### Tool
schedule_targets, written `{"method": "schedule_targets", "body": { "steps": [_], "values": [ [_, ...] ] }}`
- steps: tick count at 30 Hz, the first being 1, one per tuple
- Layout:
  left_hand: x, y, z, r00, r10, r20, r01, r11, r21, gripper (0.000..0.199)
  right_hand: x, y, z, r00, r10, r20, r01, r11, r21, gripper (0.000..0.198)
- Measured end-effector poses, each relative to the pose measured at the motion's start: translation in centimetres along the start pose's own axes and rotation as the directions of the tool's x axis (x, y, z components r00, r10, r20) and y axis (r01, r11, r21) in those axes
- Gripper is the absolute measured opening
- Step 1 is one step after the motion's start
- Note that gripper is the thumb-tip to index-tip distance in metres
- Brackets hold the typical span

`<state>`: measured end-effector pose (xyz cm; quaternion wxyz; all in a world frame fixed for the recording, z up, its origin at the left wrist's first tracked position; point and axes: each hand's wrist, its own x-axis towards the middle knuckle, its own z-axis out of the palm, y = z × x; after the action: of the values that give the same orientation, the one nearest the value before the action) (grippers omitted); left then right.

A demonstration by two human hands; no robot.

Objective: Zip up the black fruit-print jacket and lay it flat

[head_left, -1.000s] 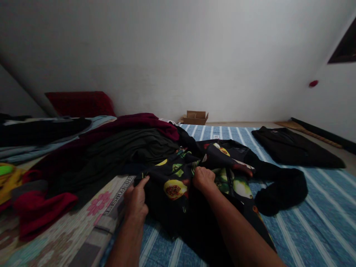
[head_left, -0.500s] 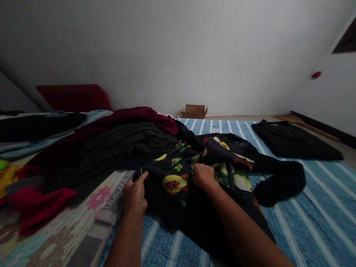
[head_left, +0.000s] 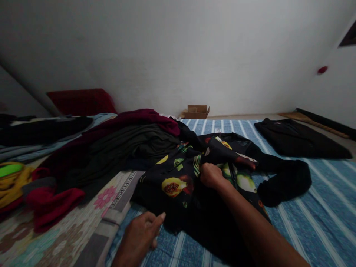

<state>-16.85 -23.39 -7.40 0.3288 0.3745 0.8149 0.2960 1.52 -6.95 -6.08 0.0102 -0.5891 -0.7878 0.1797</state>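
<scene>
A black garment with a fruit print and a plain black long sleeve lies crumpled in front of me. My right hand is closed in a fist around a fold of its printed cloth, near the middle. Beside the garment's lower left edge, my left hand hovers over the striped sheet, apart from the cloth. Its fingers are loosely bent with the thumb stretched out, and nothing shows in them.
Dark green cloth and maroon cloth are heaped at the left. A folded dark garment lies on the blue striped sheet at the right. Against the wall sit a cardboard box and a red object.
My left hand has let go of the garment's left edge and moved down toward me. My right hand keeps its grip. The view has shifted slightly.
</scene>
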Motion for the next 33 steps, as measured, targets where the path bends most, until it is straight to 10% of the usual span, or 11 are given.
{"method": "schedule_targets", "body": {
  "steps": [8, 18, 22, 26, 29, 31, 33],
  "values": [
    [-1.4, 0.5, 2.9, 0.948, -0.291, 0.125, 0.291, 0.642, -0.709, 0.03, -1.8, 2.6, -3.3, 0.991, -0.033, -0.129, 0.049, 0.991, 0.121, 0.03],
    [-2.5, 2.4, 4.1, 0.849, -0.411, 0.333, 0.483, 0.345, -0.805, 0.019, -4.0, 8.0, -6.8, 0.972, -0.067, -0.227, 0.172, 0.861, 0.48, 0.034],
    [-2.0, 3.5, 5.6, 0.842, -0.293, 0.453, 0.54, 0.439, -0.718, 0.014, -4.9, 10.0, -6.6, 0.988, -0.025, -0.15, 0.118, 0.748, 0.653, 0.037],
    [-1.8, 6.6, 6.4, 0.901, 0.025, 0.433, 0.291, 0.705, -0.647, 0.024, -5.4, 13.5, -9.1, 0.952, 0.192, -0.237, -0.039, 0.848, 0.529, 0.035],
    [-1.9, 10.0, 6.7, 0.905, 0.285, 0.316, 0.003, 0.737, -0.676, 0.029, -6.5, 16.8, -13.2, 0.824, 0.353, -0.443, -0.173, 0.901, 0.397, 0.037],
    [-1.7, 12.0, 7.3, 0.88, 0.389, 0.271, -0.092, 0.701, -0.708, 0.029, -7.7, 18.0, -15.7, 0.656, 0.418, -0.629, -0.371, 0.904, 0.214, 0.039],
    [-1.2, 13.4, 8.4, 0.866, 0.408, 0.288, -0.073, 0.675, -0.735, 0.029, -8.6, 17.6, -16.6, 0.635, 0.371, -0.677, -0.436, 0.896, 0.083, 0.042]
  ]
}}
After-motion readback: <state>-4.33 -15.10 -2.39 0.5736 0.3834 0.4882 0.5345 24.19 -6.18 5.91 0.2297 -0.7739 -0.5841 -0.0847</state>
